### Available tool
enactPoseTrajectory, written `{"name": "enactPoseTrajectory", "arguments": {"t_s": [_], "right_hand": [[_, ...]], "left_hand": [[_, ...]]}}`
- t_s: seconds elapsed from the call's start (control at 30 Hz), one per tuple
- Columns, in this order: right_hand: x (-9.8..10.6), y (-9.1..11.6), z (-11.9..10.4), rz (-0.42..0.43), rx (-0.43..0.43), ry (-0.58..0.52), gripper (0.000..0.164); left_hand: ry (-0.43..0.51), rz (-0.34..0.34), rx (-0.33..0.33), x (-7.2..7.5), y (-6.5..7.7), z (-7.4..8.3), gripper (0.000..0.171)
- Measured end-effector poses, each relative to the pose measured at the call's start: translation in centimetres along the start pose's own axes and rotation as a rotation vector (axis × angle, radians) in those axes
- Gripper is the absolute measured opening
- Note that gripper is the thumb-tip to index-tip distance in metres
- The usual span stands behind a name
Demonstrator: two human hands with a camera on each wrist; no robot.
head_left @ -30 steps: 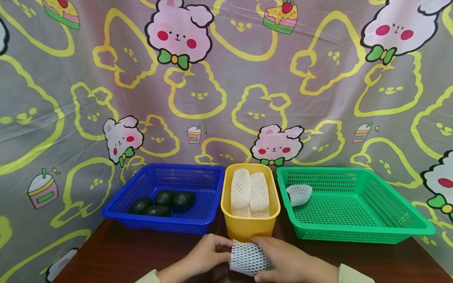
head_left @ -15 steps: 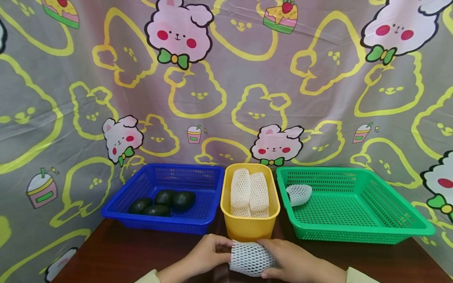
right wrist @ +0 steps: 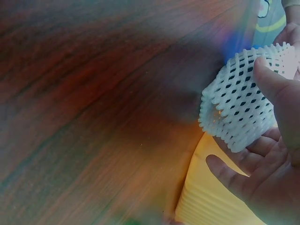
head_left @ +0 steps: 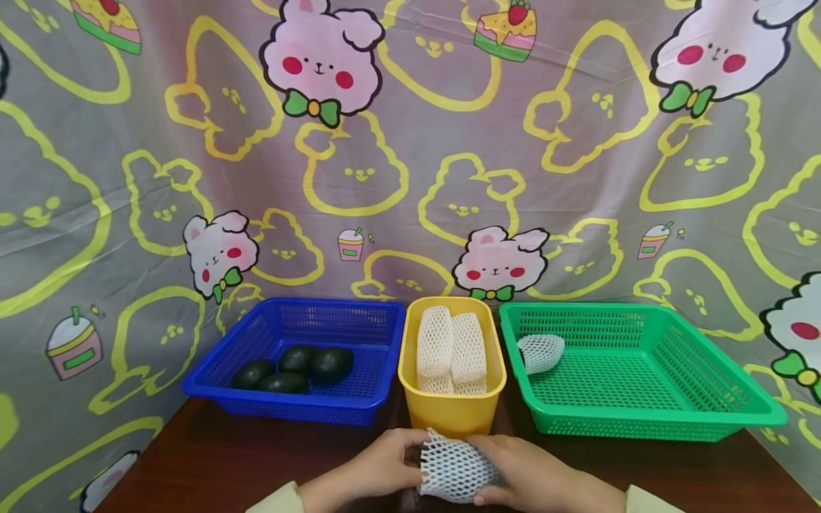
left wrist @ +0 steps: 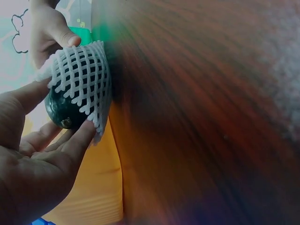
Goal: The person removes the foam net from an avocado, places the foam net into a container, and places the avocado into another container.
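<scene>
Low over the table, just in front of the yellow bin, both hands hold an avocado inside a white foam net sleeve. The avocado's dark stem end shows at the sleeve's open edge in the left wrist view. There my left hand pinches the edge of the sleeve, thumb and fingers on opposite sides. My right hand grips the other end, its thumb lying over the mesh in the right wrist view. Beyond the avocado's far end, the sleeve's other opening looks loose.
Behind the hands stands a yellow bin with several folded foam sleeves. A blue basket at left holds several bare avocados. In the green basket at right lies one sleeved avocado. A patterned cloth hangs behind.
My right hand has slid a little to the right along the sleeve. At my left hand the sleeve's edge now stretches wider and its upper corner sticks up.
</scene>
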State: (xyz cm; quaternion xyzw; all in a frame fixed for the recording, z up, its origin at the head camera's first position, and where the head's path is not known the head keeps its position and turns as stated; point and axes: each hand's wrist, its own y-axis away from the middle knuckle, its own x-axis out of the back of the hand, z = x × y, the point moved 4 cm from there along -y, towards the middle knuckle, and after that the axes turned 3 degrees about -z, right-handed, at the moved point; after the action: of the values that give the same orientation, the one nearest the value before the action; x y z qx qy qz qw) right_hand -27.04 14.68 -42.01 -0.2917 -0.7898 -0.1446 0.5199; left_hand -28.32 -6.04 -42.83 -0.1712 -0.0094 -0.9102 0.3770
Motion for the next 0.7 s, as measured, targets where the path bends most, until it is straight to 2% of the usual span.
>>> {"name": "enactPoseTrajectory", "arguments": {"t_s": [0.27,0.5,0.57,0.7], "right_hand": [[-0.02,-0.02,0.04,0.000,0.025,-0.024,0.060],[-0.01,0.02,-0.18,0.037,0.058,-0.001,0.058],[-0.02,0.00,-0.21,0.046,0.069,0.010,0.057],[0.03,-0.05,-0.22,0.046,0.075,0.004,0.055]], "left_hand": [[-0.065,-0.010,-0.027,-0.12,-0.32,-0.09,0.038],[-0.304,0.015,-0.065,-0.19,-0.80,-0.02,0.035],[-0.341,0.018,-0.059,-0.21,-0.90,0.00,0.035],[-0.340,0.013,-0.035,-0.25,-0.98,0.07,0.034]]}}
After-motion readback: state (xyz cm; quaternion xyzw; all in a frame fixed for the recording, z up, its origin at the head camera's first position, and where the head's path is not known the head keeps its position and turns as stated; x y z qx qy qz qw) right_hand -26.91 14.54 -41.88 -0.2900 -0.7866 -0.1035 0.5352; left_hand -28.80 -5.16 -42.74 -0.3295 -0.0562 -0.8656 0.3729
